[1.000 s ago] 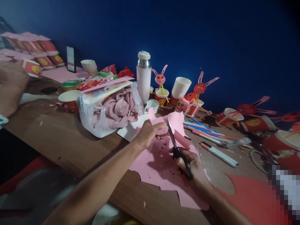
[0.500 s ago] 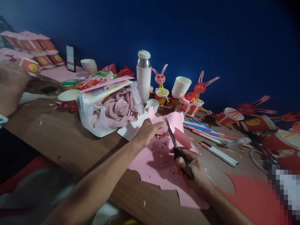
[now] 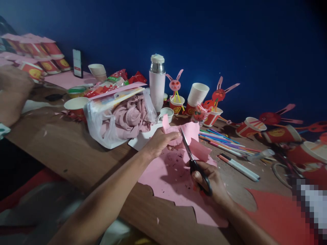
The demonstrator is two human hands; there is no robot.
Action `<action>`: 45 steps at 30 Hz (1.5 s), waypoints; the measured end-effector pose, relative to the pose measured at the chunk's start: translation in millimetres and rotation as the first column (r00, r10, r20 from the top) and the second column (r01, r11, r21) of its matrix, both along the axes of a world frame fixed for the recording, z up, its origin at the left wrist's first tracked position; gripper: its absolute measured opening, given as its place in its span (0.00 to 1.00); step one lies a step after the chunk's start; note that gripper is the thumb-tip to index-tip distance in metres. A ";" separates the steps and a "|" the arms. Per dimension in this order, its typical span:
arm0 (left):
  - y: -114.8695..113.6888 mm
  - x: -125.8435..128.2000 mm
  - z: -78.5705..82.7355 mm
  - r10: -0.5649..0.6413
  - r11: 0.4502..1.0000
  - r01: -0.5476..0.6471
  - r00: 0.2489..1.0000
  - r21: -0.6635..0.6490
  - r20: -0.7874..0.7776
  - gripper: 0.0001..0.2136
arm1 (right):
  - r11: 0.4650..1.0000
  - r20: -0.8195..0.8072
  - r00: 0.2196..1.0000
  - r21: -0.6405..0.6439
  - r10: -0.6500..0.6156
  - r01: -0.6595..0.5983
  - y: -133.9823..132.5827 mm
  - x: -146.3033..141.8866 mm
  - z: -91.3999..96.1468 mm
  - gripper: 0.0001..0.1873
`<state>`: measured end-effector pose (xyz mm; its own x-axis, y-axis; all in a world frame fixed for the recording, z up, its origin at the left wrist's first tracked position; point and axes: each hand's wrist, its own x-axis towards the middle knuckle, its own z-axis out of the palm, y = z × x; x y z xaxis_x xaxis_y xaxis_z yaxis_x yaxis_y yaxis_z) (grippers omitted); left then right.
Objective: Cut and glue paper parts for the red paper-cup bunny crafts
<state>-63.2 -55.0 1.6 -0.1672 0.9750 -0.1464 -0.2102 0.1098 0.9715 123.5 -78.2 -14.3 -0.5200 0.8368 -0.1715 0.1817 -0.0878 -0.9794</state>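
Note:
My left hand (image 3: 162, 142) pinches a piece of pink paper (image 3: 192, 131), thumb on top and fingers partly hidden beneath. In my right hand (image 3: 211, 178) is a pair of black-handled scissors (image 3: 187, 148), the fingers wrapped round the handles. The blades lie against the held paper close to my left thumb and look nearly closed. Below both hands a larger pink sheet (image 3: 176, 187) with a ragged lower edge lies on the table, scattered with small dark scraps.
A plastic bag with pink cloth (image 3: 130, 115), a thermos (image 3: 157, 85) and a small white cup (image 3: 166, 115) stand behind. Coloured sticks (image 3: 224, 139) and markers (image 3: 238, 166) lie right, near paper-cup rabbit figures (image 3: 175, 86). Another person's hand (image 3: 12, 92) is at far left.
Almost nothing differs. The pink paper and my left hand have shifted very slightly; the scissors stay at the same place on the paper.

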 end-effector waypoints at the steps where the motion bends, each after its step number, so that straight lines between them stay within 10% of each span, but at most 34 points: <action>1: -0.1 -0.5 -0.3 -0.011 1.000 0.011 1.000 0.005 -0.001 0.08 | 1.000 -0.005 1.000 -0.005 -0.001 0.001 -0.1 -0.1 0.2 0.25; 45: -3.1 -7.1 11.7 -0.137 0.986 0.145 0.985 -0.077 0.104 0.10 | 0.995 -0.046 0.994 -0.003 0.100 -0.100 5.2 6.6 -11.6 0.25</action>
<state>-70.3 -58.1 13.3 -0.0100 0.9713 -0.2376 -0.2808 0.2253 0.9329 130.1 -72.9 -25.9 -0.6087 0.7791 -0.1499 0.1448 -0.0767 -0.9865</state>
